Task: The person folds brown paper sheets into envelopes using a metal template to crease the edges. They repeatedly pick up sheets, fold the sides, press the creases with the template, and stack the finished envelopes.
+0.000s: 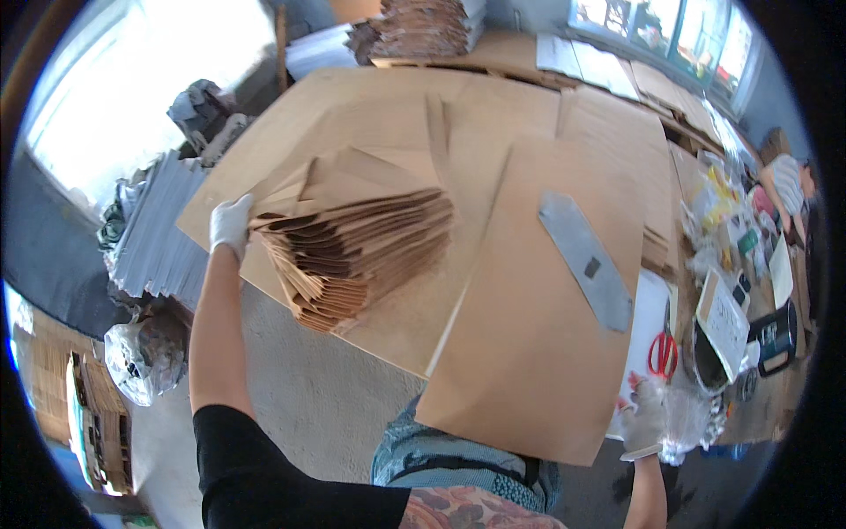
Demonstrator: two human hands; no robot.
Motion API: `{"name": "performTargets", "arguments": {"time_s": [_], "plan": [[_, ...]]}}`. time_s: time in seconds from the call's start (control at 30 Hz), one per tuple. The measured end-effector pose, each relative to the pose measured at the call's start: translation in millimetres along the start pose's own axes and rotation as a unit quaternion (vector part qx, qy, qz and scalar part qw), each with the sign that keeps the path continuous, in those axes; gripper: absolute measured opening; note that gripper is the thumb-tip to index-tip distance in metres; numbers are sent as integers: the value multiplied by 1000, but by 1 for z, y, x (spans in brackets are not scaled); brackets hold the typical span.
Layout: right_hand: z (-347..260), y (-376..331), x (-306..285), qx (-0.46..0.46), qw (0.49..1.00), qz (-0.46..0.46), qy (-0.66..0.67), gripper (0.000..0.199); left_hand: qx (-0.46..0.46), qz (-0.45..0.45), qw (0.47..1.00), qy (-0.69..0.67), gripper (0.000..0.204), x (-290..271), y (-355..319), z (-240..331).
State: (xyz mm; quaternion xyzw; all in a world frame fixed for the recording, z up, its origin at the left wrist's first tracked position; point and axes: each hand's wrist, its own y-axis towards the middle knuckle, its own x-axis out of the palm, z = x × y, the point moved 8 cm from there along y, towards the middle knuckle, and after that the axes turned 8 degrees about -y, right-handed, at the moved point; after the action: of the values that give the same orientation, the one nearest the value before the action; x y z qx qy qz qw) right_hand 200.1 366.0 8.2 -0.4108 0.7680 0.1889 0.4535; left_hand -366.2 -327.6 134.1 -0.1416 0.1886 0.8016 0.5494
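Note:
My left hand [231, 222], in a white glove, grips the left end of a thick stack of folded brown paper bags [357, 251] lying on a big sheet of brown cardboard [370, 115]. My right hand [645, 416], also gloved white, rests at the lower right near the edge of a second large brown cardboard sheet [529, 353]; whether it holds anything cannot be made out. A flat grey metal strip [586, 260] lies on that second sheet.
Red-handled scissors [662, 353] lie on white paper to the right, beside a dark mug [775, 335] and cluttered packets. Grey corrugated sheets [154, 229] stack at left with a plastic bag [141, 353]. More bag piles [423, 26] stand at the back.

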Motion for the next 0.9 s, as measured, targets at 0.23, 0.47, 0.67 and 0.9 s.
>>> {"name": "performTargets", "arguments": {"time_s": [0.23,0.47,0.67,0.9], "plan": [[-62,-84,10,-263,893,-114,-347,66,225,59,972,-29,32,32,-244,90],[-46,-45,-16,-248,916,-154,-276,19,445,-546,708,59,36,207,-403,62],[-3,14,-52,84,953,210,202,15,202,-464,861,43,22,224,-381,50],[41,55,33,172,965,121,155,37,316,-288,887,176,48,273,-381,21]]}}
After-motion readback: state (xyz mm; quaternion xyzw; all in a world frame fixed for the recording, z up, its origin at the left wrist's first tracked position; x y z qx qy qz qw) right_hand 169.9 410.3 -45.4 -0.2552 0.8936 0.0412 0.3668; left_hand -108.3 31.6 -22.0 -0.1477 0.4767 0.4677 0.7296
